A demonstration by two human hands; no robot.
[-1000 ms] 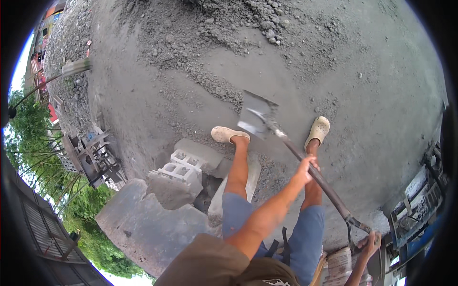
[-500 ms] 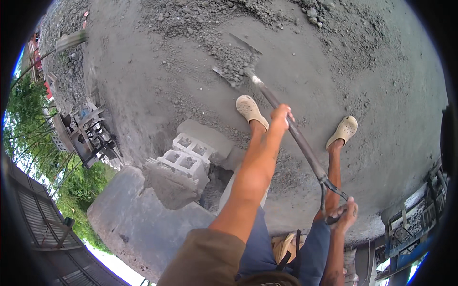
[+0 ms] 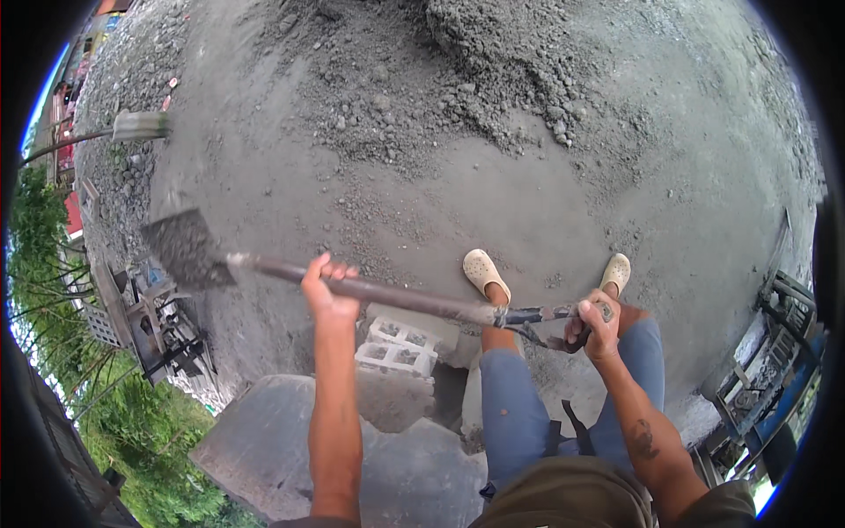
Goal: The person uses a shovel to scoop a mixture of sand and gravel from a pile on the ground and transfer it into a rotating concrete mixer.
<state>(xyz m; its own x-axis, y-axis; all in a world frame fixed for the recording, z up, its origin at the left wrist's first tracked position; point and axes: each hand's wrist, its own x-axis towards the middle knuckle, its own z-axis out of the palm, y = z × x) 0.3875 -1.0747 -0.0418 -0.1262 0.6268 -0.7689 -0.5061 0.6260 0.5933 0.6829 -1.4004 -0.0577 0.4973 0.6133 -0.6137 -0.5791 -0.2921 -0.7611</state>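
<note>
Over the grey gravelly ground, we are gripping a shovel (image 3: pixel 387 295) with 2 hands: our left hand (image 3: pixel 327 289) is curling closed around the middle of the shaft, and our right hand (image 3: pixel 596 321) is wrapping shut around the handle end, just above our knees. The shovel is lying nearly level across the view, its blade (image 3: pixel 183 249) out to our left carrying a dark load of grit. Below the shaft, a hollow concrete block (image 3: pixel 396 345) is sitting beside a grey slab (image 3: pixel 290 449), with our 2 pale clogs (image 3: pixel 486 273) planted just beyond. We are judging that the load could be spilling early if the blade is tipping, or that the shaft could be slipping, since our hands are sitting well apart. A red sign-like panel (image 3: pixel 72 211) is showing at the far left edge, too small to make out.
</note>
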